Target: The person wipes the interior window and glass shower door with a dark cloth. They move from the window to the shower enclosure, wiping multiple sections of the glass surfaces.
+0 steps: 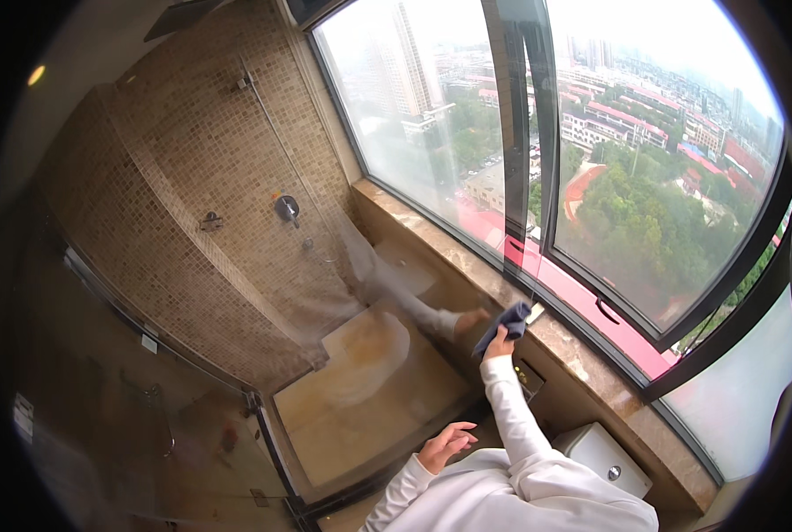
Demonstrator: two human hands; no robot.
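My right hand (500,342) grips a folded dark blue-grey cloth (507,324) beside the marble window ledge (560,341). The cloth's upper end reaches toward the ledge, by a small pale item (535,312) whose kind I cannot make out. Lower and to the left, my left hand (446,445) is held in the air with its fingers loosely stretched and nothing in them. Just left of the cloth, a faint sleeve and hand (431,315) show, looking like a reflection in the shower glass.
A glass-walled shower (369,399) with brown mosaic tile (165,160) and a round chrome mixer (287,208) lies ahead left. At lower right stands a white toilet cistern (586,452). Large dark-framed windows run along the right; one sash (662,332) stands swung out.
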